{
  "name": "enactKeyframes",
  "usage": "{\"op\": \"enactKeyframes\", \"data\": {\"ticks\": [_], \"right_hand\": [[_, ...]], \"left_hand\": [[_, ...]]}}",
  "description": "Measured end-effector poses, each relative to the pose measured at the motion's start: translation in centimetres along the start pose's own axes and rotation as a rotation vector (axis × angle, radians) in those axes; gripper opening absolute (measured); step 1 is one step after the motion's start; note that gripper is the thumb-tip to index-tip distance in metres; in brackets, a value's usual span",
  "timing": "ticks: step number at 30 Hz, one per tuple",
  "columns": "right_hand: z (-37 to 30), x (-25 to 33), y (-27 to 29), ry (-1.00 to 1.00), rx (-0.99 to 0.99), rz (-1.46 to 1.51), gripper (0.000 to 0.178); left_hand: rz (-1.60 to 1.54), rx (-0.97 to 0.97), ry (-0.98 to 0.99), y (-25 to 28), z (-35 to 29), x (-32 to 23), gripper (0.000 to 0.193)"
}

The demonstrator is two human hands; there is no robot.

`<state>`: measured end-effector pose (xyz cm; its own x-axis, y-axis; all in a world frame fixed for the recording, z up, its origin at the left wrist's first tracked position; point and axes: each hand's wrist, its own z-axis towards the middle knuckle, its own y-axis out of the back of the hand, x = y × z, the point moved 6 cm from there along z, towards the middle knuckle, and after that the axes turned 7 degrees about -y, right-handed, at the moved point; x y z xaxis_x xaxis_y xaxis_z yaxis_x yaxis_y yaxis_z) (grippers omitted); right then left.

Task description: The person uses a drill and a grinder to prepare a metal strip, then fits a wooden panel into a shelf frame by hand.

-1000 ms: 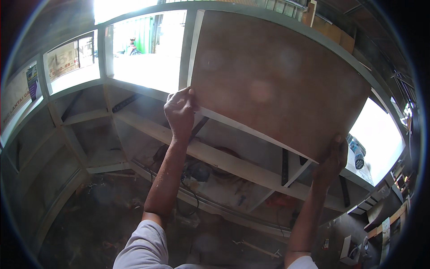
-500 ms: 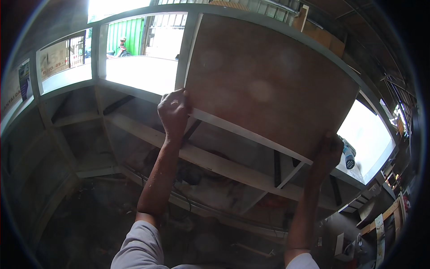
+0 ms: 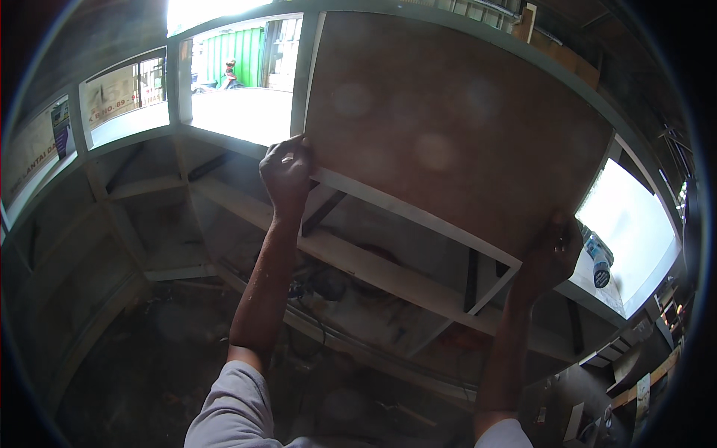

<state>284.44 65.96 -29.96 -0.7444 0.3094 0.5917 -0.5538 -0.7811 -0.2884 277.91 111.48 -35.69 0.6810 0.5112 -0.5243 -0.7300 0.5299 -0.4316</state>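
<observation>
A brown rectangular board (image 3: 448,127) covers one wide opening of a white-edged wooden frame (image 3: 170,82). Both of my hands are at its lower corners. My left hand (image 3: 287,172) is closed at the lower left corner, knuckles up, its fingers pinched where the board meets the upright. At the lower right corner my right hand (image 3: 551,254) is closed on the board's edge. Shadow and the hand itself hide part of that grip. Along the bottom of the board runs a pale rail (image 3: 414,214).
A blue-and-dark cylindrical power tool (image 3: 599,261) rests on the bright ledge right of my right hand. Beneath the board are open compartments with dark braces (image 3: 323,214) and a long wooden beam (image 3: 388,272). A cable (image 3: 320,317) hangs below. A green corrugated gate (image 3: 243,56) stands outside.
The view has shifted, so the openings at the left and the tool sit farther right in the picture. Both hands stay at the board's lower corners.
</observation>
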Motion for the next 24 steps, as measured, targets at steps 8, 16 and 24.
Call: {"op": "enactKeyframes", "data": {"ticks": [8,16,24], "right_hand": [[-0.1,0.4,0.1,0.086,-0.053,-0.057,0.036],[0.0,0.6,0.0,0.149,-0.061,-0.075,0.032],[0.9,0.7,0.3,0.186,-0.033,-0.144,0.032]], "left_hand": [[-0.11,0.003,0.049,-0.6,0.0,-0.9,0.014],[-0.124,0.099,0.086,-0.5,0.5,-1.5,0.012],[-0.155,0.106,0.105,-0.3,0.7,-0.3,0.013]]}}
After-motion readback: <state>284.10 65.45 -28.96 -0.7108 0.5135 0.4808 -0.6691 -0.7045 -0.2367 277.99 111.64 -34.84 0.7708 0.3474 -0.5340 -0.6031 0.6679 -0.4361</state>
